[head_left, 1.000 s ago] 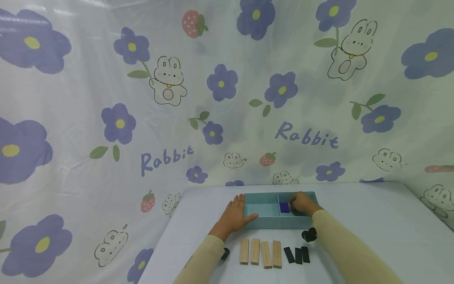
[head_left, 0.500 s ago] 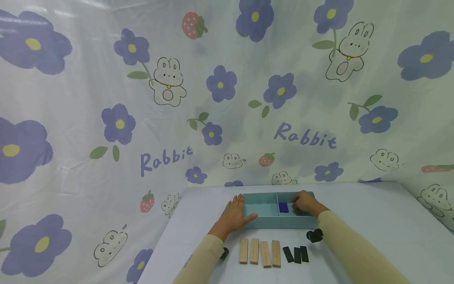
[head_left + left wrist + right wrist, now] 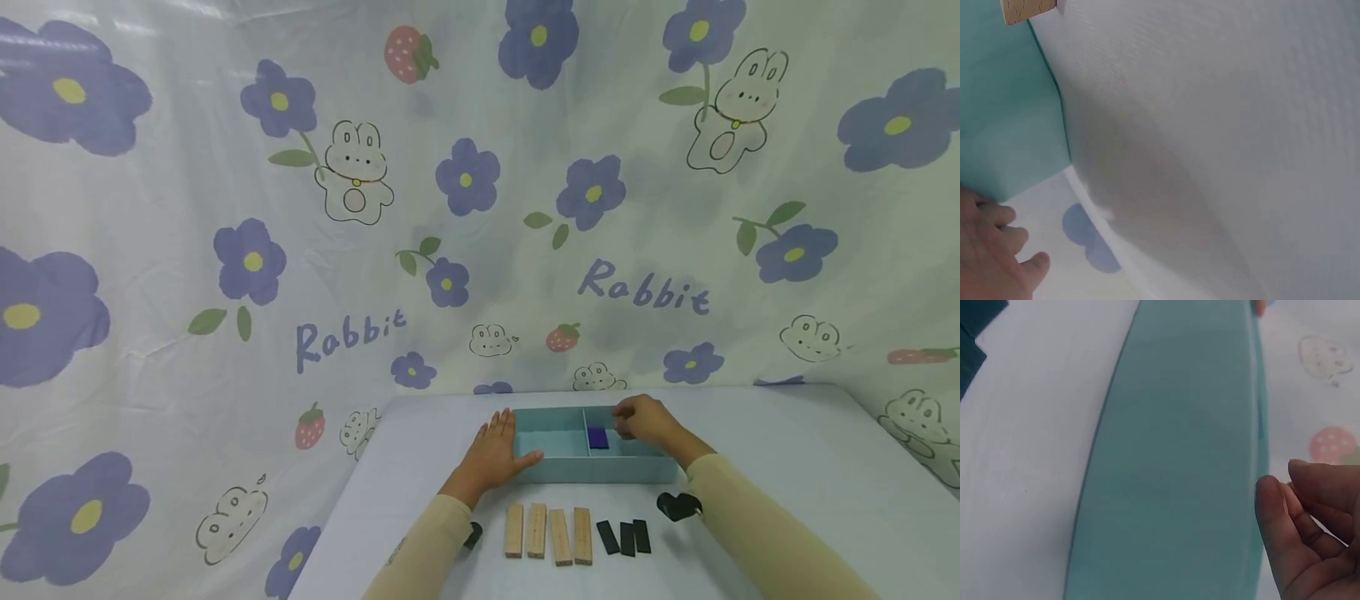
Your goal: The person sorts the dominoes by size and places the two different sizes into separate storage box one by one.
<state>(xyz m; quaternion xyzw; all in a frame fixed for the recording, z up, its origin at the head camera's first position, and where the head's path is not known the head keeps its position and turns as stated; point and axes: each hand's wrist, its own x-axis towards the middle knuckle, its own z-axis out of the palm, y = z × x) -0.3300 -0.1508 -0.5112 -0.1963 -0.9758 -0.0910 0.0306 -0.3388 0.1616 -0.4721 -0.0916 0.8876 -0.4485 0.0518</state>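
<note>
A teal divided box (image 3: 592, 471) stands on the table, with a dark purple flat piece (image 3: 597, 438) lying in its right compartment. My left hand (image 3: 491, 454) rests against the box's left end, its fingers stretched out and its thumb over the front rim. Over the right compartment hovers my right hand (image 3: 647, 421), fingers loosely bent. In the right wrist view that hand (image 3: 1313, 531) is beside the box rim, its thumb and fingertips slightly apart with nothing seen between them. The left wrist view catches the left hand (image 3: 991, 250) at the box's end.
Several light wooden blocks (image 3: 537, 531) lie in a row in front of the box. To their right are three small black pieces (image 3: 627, 538). A printed curtain (image 3: 525, 233) hangs behind the white table (image 3: 787, 467).
My right hand has risen a little from inside the right compartment and drawn slightly right, its forearm swinging outward. The left hand keeps its place on the box, and the purple piece stays put.
</note>
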